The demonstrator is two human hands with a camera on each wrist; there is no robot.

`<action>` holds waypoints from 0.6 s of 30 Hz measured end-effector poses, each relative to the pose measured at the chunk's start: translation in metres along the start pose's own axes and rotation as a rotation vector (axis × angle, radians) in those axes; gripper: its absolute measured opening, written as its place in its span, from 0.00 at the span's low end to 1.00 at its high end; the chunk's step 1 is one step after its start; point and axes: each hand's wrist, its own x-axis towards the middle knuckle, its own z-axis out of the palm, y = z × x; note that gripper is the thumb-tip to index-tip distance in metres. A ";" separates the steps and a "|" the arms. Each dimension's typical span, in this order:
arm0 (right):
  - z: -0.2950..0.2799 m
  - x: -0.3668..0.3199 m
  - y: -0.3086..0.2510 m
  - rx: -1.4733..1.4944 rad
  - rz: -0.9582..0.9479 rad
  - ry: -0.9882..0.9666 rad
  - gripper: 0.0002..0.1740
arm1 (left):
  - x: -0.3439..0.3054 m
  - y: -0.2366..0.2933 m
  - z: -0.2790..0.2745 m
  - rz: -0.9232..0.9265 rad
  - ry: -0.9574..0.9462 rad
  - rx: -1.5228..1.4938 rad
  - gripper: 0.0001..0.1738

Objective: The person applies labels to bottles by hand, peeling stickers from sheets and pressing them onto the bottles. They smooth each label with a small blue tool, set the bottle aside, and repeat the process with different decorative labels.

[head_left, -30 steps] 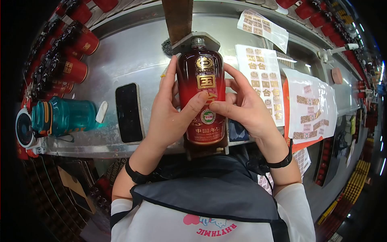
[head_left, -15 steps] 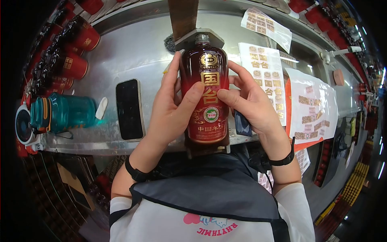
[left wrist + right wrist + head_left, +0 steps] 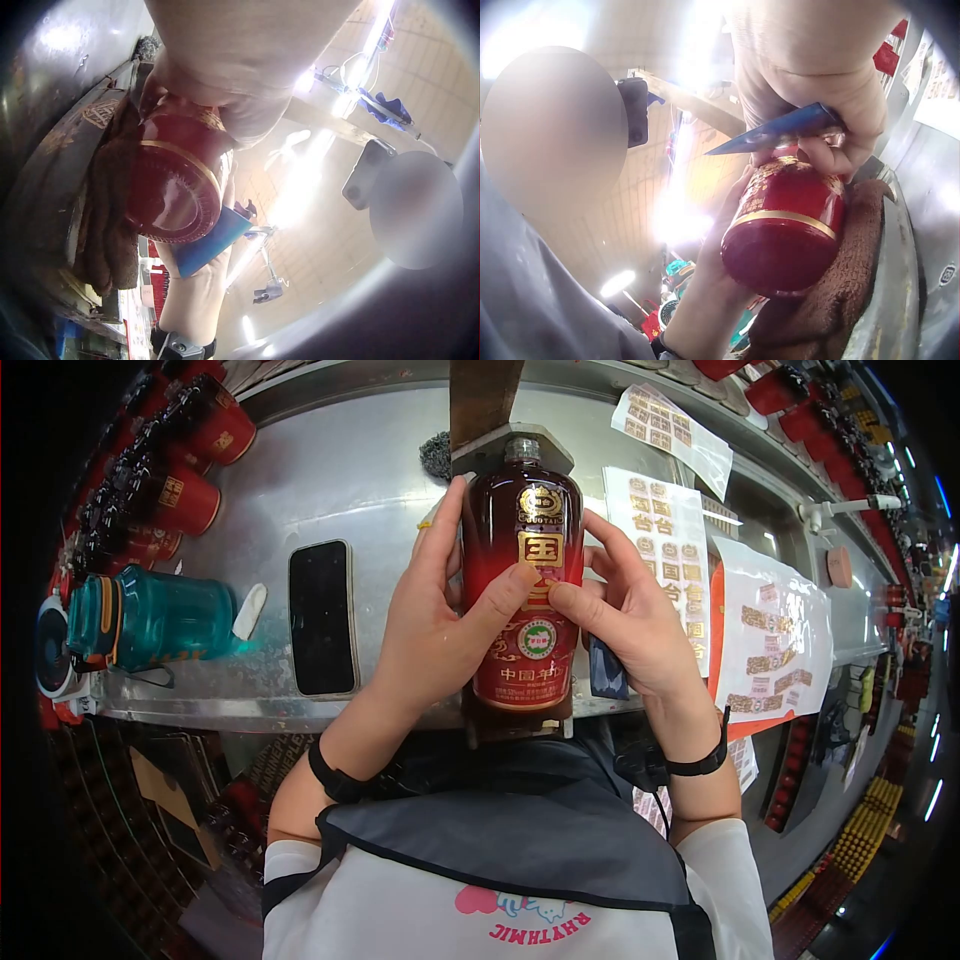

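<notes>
A dark-red bottle (image 3: 538, 640) with gold characters and an open neck lies on its back on a stand, base toward the person. The left hand (image 3: 425, 615) grips it from the left, fingers along its side and thumb on the front. From the other side the right hand (image 3: 640, 620) steadies it, its thumb (image 3: 580, 605) pressing beside the left thumb on the lower big gold character, partly covering it. Curled right fingers hold a flat blue scraper (image 3: 780, 131), clear of the label. A brown towel (image 3: 862, 232) pads the stand under the bottle.
Left on the metal table (image 3: 390, 450) lie a phone (image 3: 322, 618), a white piece (image 3: 250, 612) and a teal water bottle (image 3: 180, 618). Several red bottles (image 3: 185, 500) line the far left. Sheets of gold stickers (image 3: 660, 560) and a plastic-covered sheet (image 3: 770, 645) lie right.
The thumbs parted half a second ago, showing the lower gold character; now they are close together over it again. Bottle and hands sit slightly farther right in the head view.
</notes>
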 end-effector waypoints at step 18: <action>0.001 0.001 0.001 0.004 -0.007 0.012 0.45 | 0.000 -0.003 -0.003 0.023 -0.036 0.027 0.54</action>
